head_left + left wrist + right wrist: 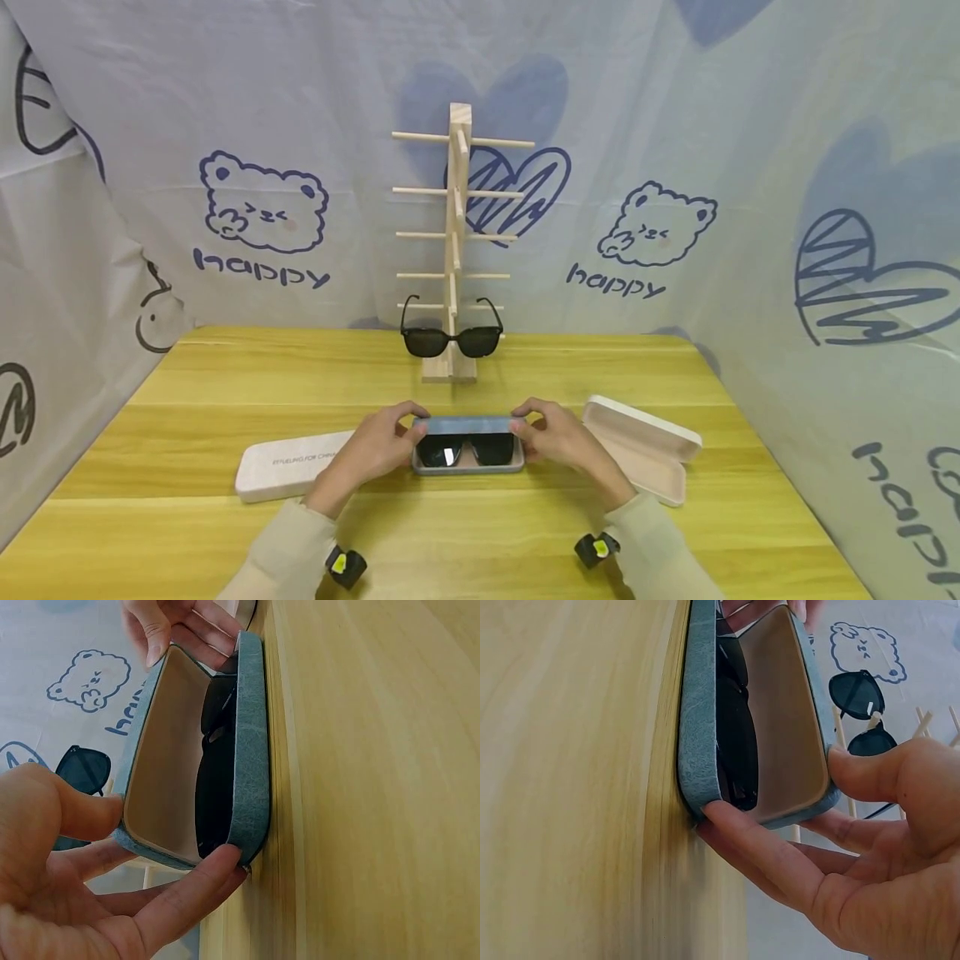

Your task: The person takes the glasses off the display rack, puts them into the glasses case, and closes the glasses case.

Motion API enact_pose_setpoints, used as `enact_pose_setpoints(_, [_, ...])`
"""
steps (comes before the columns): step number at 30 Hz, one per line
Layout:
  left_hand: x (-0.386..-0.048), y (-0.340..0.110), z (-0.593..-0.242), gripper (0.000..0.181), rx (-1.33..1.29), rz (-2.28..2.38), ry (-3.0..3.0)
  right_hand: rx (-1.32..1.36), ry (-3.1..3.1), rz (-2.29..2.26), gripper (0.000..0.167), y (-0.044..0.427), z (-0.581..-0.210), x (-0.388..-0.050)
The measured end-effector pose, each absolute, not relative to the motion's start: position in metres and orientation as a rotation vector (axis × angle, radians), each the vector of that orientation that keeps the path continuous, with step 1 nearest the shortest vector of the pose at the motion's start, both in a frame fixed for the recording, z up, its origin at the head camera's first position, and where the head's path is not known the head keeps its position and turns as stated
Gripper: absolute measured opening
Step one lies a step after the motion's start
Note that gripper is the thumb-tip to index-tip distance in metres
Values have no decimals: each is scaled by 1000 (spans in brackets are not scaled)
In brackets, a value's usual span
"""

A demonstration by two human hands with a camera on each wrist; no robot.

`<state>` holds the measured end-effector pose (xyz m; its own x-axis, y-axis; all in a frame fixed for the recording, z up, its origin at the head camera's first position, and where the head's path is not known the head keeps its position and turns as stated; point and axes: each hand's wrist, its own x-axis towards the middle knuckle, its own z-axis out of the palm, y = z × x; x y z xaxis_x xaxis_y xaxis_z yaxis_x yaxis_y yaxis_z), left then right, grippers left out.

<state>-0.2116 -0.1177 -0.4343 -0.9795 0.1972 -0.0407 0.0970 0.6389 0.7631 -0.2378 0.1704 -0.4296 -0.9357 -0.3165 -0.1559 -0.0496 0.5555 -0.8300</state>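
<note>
A blue-green glasses case stands partly open on the table, its lid tilted up and its lining beige. Dark sunglasses lie inside it. My left hand grips the case's left end, the thumb on the lid's edge and fingertips against the base, as the left wrist view shows. At the opposite end my right hand holds the case in the same way, with its thumb on the lid rim. Part of the sunglasses is hidden by the front wall in both wrist views.
Behind the case rises a wooden display stand with several pegs; black sunglasses hang low on it. A closed white glasses case lies to the left. An open white case with a pale lining sits to the right, near my right forearm.
</note>
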Motion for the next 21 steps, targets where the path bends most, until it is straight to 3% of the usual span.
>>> enact_pose_setpoints(17, [-206,-119,-434,20,309,1244,2756,-369,2521,-1293,27,174,-431,-236])
enact_pose_setpoints(21, [-205,-119,-438,18,347,1260,2743,-434,2600,-1243,18,175,-436,-233])
